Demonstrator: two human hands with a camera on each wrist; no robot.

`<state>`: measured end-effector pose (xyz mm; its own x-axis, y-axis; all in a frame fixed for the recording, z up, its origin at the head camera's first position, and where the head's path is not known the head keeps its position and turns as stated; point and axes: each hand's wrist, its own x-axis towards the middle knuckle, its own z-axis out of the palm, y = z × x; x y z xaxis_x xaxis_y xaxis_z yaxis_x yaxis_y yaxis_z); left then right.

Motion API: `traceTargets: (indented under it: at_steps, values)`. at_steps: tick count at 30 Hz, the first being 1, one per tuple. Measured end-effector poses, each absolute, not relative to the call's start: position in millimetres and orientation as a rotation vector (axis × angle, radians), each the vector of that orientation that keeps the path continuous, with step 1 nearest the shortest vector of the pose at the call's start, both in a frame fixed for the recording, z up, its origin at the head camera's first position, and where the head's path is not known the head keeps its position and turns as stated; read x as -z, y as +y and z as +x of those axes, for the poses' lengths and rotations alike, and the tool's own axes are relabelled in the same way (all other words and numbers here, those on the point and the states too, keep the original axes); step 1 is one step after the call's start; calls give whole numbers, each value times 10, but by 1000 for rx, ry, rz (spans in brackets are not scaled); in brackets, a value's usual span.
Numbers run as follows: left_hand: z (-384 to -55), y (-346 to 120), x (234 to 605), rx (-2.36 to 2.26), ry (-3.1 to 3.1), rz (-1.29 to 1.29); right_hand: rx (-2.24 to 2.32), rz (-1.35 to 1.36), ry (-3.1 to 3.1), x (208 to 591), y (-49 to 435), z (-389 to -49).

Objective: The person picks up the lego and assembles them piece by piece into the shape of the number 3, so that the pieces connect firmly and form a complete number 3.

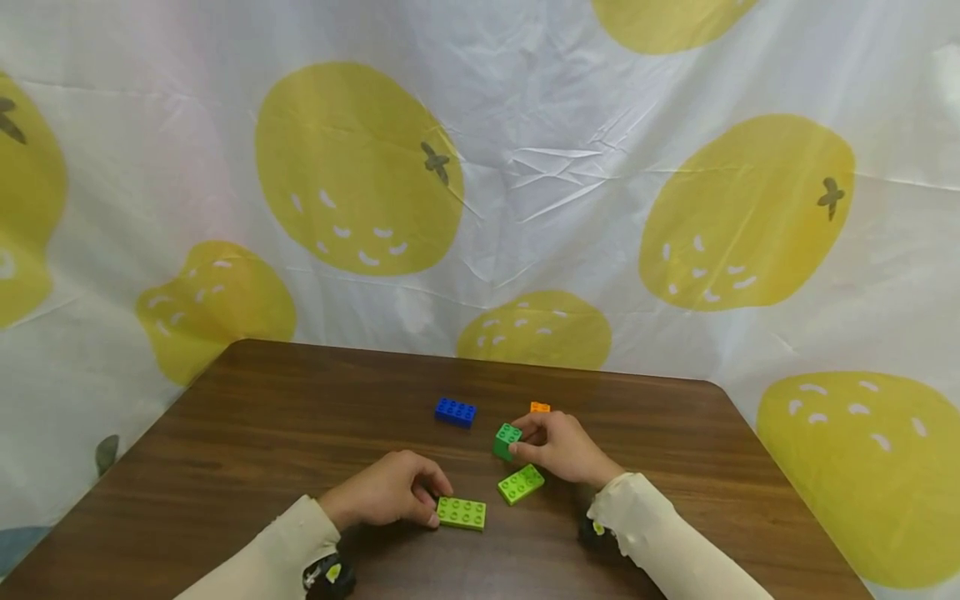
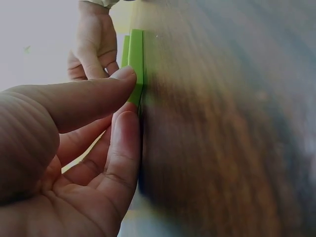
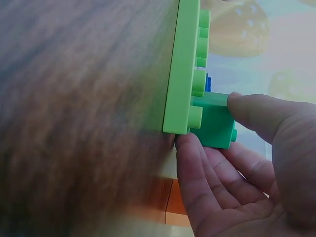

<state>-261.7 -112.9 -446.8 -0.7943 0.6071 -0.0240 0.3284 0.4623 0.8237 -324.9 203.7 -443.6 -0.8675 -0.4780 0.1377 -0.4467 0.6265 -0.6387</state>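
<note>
My left hand [image 1: 390, 490] pinches the left end of a lime green eight-stud toy brick [image 1: 461, 513] between thumb and fingers; the brick lies studs up, low at the tabletop, in the left wrist view too. Farther right, my right hand [image 1: 564, 447] holds a darker green, taller toy brick [image 1: 506, 442], the thumb on its near side and the fingers behind. A second lime green brick [image 1: 521, 484] lies at an angle just in front of that hand. In the right wrist view, this lime brick [image 3: 181, 74] partly covers the green one [image 3: 215, 121].
A blue eight-stud brick [image 1: 455, 412] lies farther back on the brown wooden table [image 1: 300, 417]. An orange brick [image 1: 540, 407] shows partly behind the right hand. Behind the table's far edge hangs a white curtain [image 1: 540, 192] with yellow fruit prints.
</note>
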Motion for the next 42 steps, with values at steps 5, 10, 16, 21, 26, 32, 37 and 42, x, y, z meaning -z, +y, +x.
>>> traceTargets:
  at_steps: [5,10,16,21,26,32,37,42]
  values:
    - [-2596,-1122,4455,-1257,2374,774,1092,-766,2787,4440,2051,-3231]
    - [-2580,-1115,4441,-1265,2362,778,1098,-755,2791,4434,2067,-3216]
    - [-2582,-1116,4428,-1264,2361,774,1101,-750,2790,4415,2076,-3205]
    - [-2594,-1116,4426,-1253,2369,784,1114,-751,2785,4385,2075,-3180]
    - [-2585,-1116,4433,-1249,2372,773,1122,-750,2779,4361,2062,-3156]
    - [-2581,-1110,4443,-1258,2368,772,1144,-754,2781,4331,2046,-3107]
    - [-2590,-1113,4451,-1278,2355,765,1165,-740,2770,4299,2031,-3054]
    - [-2604,-1118,4458,-1284,2363,772,1201,-743,2746,4254,2017,-3009]
